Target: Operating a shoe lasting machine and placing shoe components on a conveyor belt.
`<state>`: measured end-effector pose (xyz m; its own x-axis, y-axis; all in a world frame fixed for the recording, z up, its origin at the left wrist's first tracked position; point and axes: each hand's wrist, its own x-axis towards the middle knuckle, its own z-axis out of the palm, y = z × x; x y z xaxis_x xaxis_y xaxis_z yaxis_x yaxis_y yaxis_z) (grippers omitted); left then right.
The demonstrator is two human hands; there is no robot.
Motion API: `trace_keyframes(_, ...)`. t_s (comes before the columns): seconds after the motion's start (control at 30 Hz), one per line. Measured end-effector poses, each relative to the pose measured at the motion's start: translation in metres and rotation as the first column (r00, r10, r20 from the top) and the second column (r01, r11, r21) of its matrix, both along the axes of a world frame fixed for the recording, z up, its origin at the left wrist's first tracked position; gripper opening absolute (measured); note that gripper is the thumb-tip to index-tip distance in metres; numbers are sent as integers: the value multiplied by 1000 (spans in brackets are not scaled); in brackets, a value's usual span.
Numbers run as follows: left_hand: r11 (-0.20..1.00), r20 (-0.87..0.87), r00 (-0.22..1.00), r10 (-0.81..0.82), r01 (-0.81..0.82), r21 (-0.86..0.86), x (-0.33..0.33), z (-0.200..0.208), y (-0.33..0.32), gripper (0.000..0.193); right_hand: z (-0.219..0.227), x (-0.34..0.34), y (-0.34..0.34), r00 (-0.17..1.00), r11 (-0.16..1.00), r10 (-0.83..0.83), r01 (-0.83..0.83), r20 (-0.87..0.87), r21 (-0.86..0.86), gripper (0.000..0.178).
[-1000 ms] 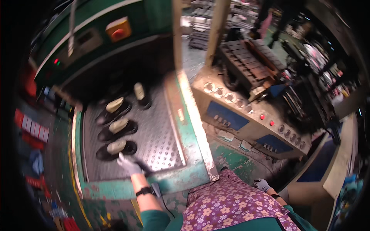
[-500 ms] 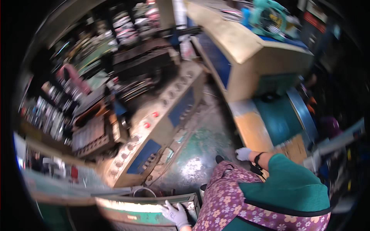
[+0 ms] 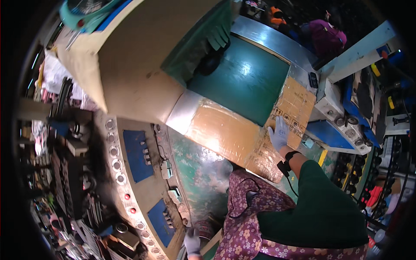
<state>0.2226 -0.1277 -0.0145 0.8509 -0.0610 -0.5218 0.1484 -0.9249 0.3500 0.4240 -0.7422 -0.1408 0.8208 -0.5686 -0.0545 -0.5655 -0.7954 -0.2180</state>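
My right hand (image 3: 279, 133), in a pale glove, lies with fingers stretched on a cardboard sheet (image 3: 299, 102) covered in clear film. The sheet borders a dark green conveyor belt (image 3: 247, 78) coming out of a beige machine (image 3: 134, 60). A second film-covered cardboard piece (image 3: 219, 130) runs along the belt's near side. Low in the picture, my left hand (image 3: 192, 242), also gloved, hangs beside a round container (image 3: 204, 229); its fingers look loosely extended, and I see nothing held. A dark band with a cable sits on my right wrist.
At left runs a long machine panel (image 3: 136, 164) with round dials, red buttons and blue plates. A teal fan (image 3: 89, 15) stands on the beige machine. Beyond the belt is a person in purple (image 3: 325, 37). A white metal frame (image 3: 359, 54) and racks with black rollers (image 3: 346, 173) stand right.
My view has swung right toward the belt. My right hand has gone from beside the machine's corner onto the cardboard. My left hand has left the metal-edged green surface.
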Motion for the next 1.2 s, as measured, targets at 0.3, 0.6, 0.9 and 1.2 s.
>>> trace_keyframes(0.3,849,613,763,-205,450,-276,488,-79,-374,47,-42,-1,-48,1000,1000,16,-16,17,-2,73)
trace_keyframes(0.6,990,325,937,-132,110,85,717,-118,-567,99,-33,3,-52,1000,995,-16,18,-23,100,73)
trace_keyframes(0.9,964,226,957,-179,217,-152,766,-162,-518,86,-31,20,-45,999,992,33,-36,28,124,70)
trace_keyframes(1.2,465,-561,769,-306,-394,-793,443,-80,-420,48,-31,4,-54,992,995,96,-99,87,30,66)
